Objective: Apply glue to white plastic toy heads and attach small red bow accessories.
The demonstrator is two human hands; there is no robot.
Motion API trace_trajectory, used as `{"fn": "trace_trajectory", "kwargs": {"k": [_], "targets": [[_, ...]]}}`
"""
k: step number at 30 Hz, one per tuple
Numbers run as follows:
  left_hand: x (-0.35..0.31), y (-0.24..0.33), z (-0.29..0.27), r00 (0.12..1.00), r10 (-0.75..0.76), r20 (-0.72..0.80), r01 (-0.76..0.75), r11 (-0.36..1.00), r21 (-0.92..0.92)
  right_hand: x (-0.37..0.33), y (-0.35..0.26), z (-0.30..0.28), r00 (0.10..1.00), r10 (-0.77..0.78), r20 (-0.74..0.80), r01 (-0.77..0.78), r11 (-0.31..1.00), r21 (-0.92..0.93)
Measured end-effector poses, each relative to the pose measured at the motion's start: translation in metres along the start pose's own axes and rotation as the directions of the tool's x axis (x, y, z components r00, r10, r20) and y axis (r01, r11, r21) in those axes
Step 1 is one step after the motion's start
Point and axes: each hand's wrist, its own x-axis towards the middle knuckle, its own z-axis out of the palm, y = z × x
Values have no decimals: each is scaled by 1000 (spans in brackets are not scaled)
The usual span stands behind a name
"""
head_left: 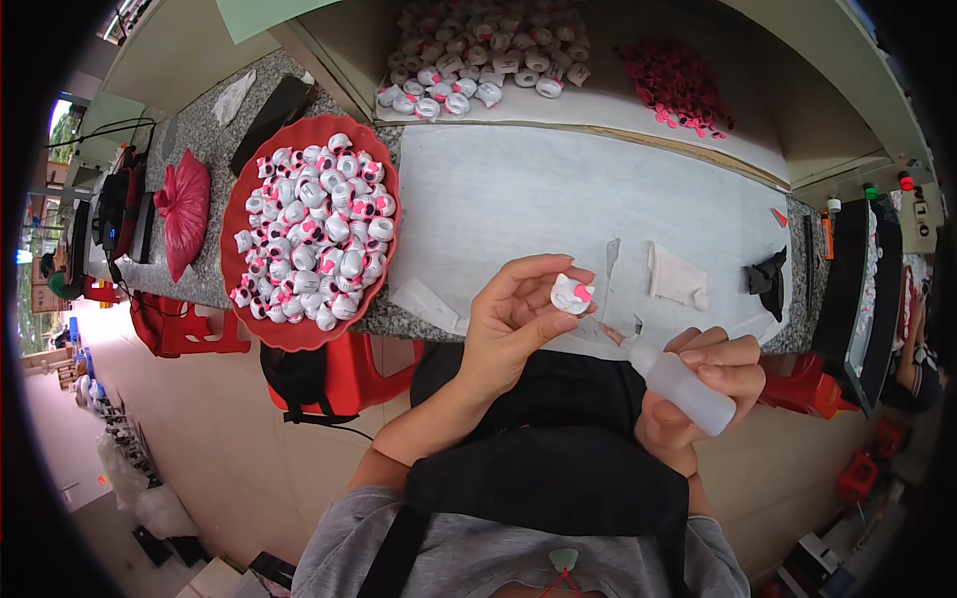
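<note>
Between the thumb and fingers of my left hand is a small white cat-head figure with a pink bow, held up over the table's near edge. My right hand is wrapped round a translucent white squeeze bottle. The bottle is tilted, its thin nozzle pointing toward the figure, with a small gap between them. To the left, a red scalloped tray holds a heap of similar white figures with pink bows.
A shelf at the back bears a pile of white heads and a heap of small pink pieces. White paper covers the table. On it lie a white cloth and a black cloth. A pink plastic bag sits far left.
</note>
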Motion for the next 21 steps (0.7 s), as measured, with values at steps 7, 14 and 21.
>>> {"fn": "trace_trajectory", "kwargs": {"k": [7,14,21], "targets": [[-1,0,-1,1000,2,1,-2,1000,30,-1,-6,-2,987,2,161,2,1000,-24],[-1,1,0,1000,-19,13,19,1000,19,-1,-1,7,994,-66,91,71,996,-47],[-2,0,0,999,-25,23,24,999,34,-7,2,6,997,-71,20,72,997,-8]]}}
